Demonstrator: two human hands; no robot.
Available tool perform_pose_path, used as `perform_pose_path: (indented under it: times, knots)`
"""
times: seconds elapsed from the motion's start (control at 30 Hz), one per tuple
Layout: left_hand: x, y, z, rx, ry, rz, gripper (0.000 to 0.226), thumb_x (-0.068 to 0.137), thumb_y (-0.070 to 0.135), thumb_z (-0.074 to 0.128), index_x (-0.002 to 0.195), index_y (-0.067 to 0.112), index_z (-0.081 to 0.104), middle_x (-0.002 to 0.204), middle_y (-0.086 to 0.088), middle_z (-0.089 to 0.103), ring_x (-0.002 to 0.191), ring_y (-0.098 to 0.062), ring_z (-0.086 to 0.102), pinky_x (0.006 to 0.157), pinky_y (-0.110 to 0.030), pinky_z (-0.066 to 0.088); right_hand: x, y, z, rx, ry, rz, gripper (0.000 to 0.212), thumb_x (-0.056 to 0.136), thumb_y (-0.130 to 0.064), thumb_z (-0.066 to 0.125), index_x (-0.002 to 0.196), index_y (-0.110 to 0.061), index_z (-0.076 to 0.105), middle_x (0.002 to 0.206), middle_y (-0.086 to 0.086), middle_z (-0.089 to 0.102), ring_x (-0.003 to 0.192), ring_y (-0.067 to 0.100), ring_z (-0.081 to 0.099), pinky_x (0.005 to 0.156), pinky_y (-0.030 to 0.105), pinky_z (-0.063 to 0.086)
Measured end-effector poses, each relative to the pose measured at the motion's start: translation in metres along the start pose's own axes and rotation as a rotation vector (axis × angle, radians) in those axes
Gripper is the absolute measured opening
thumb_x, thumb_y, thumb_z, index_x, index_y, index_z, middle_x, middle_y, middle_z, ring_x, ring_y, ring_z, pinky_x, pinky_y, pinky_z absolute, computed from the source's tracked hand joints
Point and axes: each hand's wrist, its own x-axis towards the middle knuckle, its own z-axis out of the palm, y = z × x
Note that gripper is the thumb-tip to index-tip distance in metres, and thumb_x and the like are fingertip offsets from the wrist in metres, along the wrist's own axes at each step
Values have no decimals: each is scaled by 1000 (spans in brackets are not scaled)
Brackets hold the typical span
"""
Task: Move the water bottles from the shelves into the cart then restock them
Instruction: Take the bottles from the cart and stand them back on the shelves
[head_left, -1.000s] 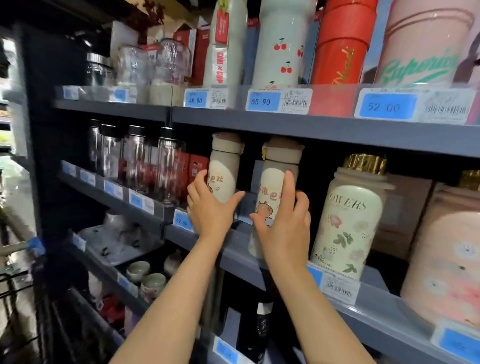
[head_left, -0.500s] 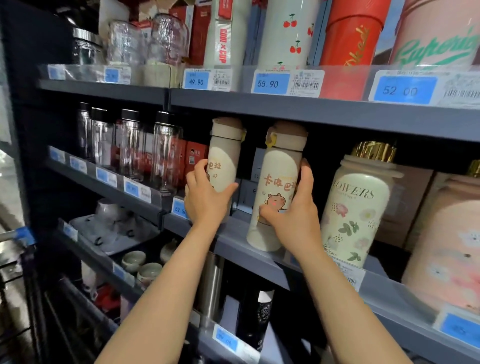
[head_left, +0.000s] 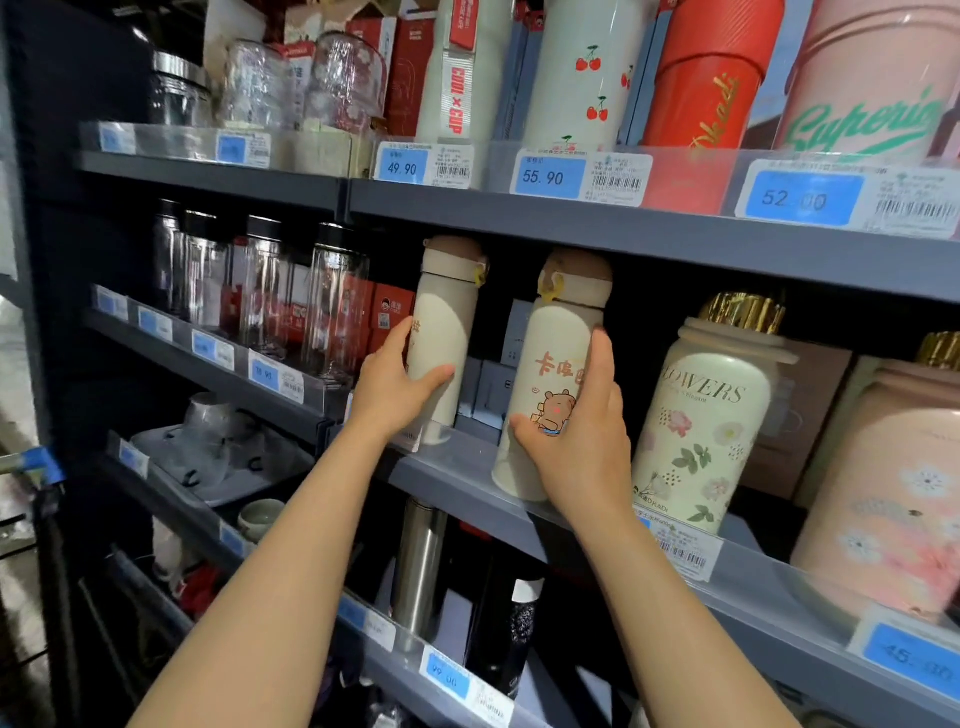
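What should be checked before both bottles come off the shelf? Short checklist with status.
1. Left hand grips the left bottle: ok, thumb and fingers wrap its lower body.
2. Right hand grips the right bottle: ok, thumb across the front, fingers up its right side.
3. Right bottle over the front lip: ok, its base sits in front of the shelf edge.
4. Left bottle clear of the lip: not ok, its base looks still behind it.
5. Lids clear of the upper shelf: cannot tell, both caps sit close under it.
6. Flowers bottle undisturbed: ok, upright beside the right hand.
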Motion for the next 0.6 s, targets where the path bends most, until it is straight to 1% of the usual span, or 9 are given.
perform_pose_path:
  times: [0.07,0.1,0.13,0.2,0.27,0.33,0.43,0.5,0.6]
  knots:
    - [2,-2,0,22,-53,1,83,85,37,66,150,25,15,151,-3,33,136,-28,33,107,-51,33,0,1,-2,30,-23,5,103,81,-22,74,152,-31,0,134,0,40,90,0,37,77,17,30]
    - [1,-1,3,65,-45,13,88,84,41,65,151,26,9,153,-5,28,137,-30,29,108,-53,31,0,1,-2,32,-22,3,103,81,-22,73,152,-31,0,134,-1,40,91,0,38,77,16,31]
    - [-3,3,8,129,-9,17,95,81,47,66,150,28,3,154,-6,23,137,-31,26,108,-53,29,-1,2,-1,31,-14,2,103,81,-22,73,152,-31,-1,134,-1,41,94,3,43,78,19,33]
    - [-12,13,20,252,137,6,109,71,60,68,149,32,-2,152,-7,19,133,-31,28,105,-53,31,-3,2,2,11,16,-1,103,81,-25,72,152,-32,-1,136,2,40,105,14,52,83,26,40]
    - [-17,22,31,293,308,-2,114,64,64,72,149,32,2,145,-9,27,125,-32,35,98,-52,35,-5,2,5,-29,57,-11,104,80,-31,74,152,-31,0,139,4,37,111,19,51,86,29,41]
    - [-14,25,36,284,394,-35,114,62,59,77,149,29,8,139,-10,33,120,-32,41,93,-52,37,-5,3,5,-78,98,-32,108,77,-37,77,153,-28,2,141,7,34,115,23,47,89,32,41]
    - [-10,24,36,293,437,-53,106,64,49,80,146,26,17,135,-11,40,115,-35,48,91,-51,39,-6,3,6,-132,98,-33,106,78,-39,76,153,-27,2,139,7,35,115,26,47,86,34,43]
    - [-9,21,34,241,445,-38,98,66,43,81,143,24,23,132,-9,44,112,-34,52,92,-52,41,-6,2,7,-150,82,-30,103,81,-38,73,153,-28,0,136,7,39,113,27,49,85,35,44]
    - [-6,12,24,122,368,-1,91,67,38,80,139,26,25,123,-4,48,106,-27,54,88,-55,44,-5,2,7,-140,60,-16,102,82,-35,71,153,-28,-3,137,8,39,114,28,49,89,38,44]
